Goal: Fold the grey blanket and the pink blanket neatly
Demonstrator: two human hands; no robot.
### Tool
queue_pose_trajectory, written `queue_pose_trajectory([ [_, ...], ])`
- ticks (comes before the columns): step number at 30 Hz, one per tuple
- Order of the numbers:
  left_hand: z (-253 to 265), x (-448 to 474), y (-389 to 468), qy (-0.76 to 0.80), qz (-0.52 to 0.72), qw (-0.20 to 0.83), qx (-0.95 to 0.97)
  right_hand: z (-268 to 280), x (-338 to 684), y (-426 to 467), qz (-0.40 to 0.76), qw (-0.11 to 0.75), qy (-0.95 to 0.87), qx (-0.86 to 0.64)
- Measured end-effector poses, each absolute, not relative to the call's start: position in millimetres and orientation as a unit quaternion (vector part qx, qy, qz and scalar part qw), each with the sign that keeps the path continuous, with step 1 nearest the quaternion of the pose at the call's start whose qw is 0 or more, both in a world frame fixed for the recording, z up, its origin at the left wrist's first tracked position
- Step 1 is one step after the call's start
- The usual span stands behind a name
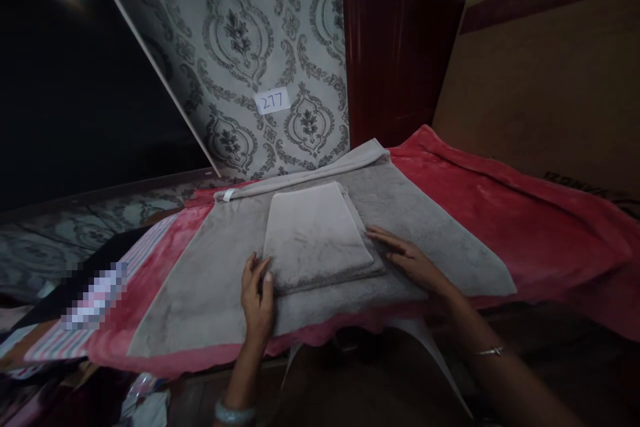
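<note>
A folded light grey towel (315,230) lies in a neat rectangle in the middle of the view. Beneath it, a larger grey towel (210,287) is spread flat, its far edge rolled or folded over with a small white tag (229,195). My left hand (257,290) rests at the near left corner of the folded towel, fingers apart and curved. On the other side, my right hand (407,257) is stretched out flat, its fingertips by the folded towel's right edge. Neither hand grips the cloth.
A red plush blanket (480,213) covers the table under the towels. Striped cloth (65,340) lies at the left. Behind stand a patterned wall with a "277" label (273,101), a dark screen (90,80) and a large cardboard box (545,87).
</note>
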State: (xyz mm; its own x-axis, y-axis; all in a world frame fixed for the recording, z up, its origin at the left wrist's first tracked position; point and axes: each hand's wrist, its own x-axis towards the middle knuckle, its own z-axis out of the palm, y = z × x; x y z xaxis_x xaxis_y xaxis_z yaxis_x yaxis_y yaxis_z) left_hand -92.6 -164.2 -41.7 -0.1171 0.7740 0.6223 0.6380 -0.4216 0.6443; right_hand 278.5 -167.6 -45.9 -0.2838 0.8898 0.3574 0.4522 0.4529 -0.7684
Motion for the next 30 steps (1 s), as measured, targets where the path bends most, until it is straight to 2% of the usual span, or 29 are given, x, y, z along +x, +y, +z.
queue_pose_trajectory([
  [5, -35.4, -95.5, -160.3, 0.554, 0.555, 0.152, 0.602, -62.6, 270.6, -156.6, 0.154, 0.371, -0.762, -0.508],
  [14, -25.1, -101.2, -157.7, 0.571, 0.562, 0.268, 0.535, -59.7, 272.9, -149.2, 0.103, 0.291, -0.832, -0.461],
  [20, -19.2, -110.7, -154.0, 0.493, 0.58, 0.492, 0.422, -48.4, 274.0, -145.7, 0.108, 0.278, -0.865, -0.403],
  [22, -16.5, -116.4, -154.3, 0.476, 0.561, 0.525, 0.427, -48.7, 271.6, -143.2, 0.118, 0.285, -0.865, -0.396],
  [25, -14.0, -128.8, -155.3, 0.495, 0.492, 0.464, 0.546, -51.3, 267.4, -139.6, 0.132, 0.311, -0.861, -0.38],
  [30, -18.2, -151.8, -148.9, 0.457, 0.335, 0.207, 0.797, -49.8, 261.1, -133.7, 0.168, 0.376, -0.836, -0.362],
])
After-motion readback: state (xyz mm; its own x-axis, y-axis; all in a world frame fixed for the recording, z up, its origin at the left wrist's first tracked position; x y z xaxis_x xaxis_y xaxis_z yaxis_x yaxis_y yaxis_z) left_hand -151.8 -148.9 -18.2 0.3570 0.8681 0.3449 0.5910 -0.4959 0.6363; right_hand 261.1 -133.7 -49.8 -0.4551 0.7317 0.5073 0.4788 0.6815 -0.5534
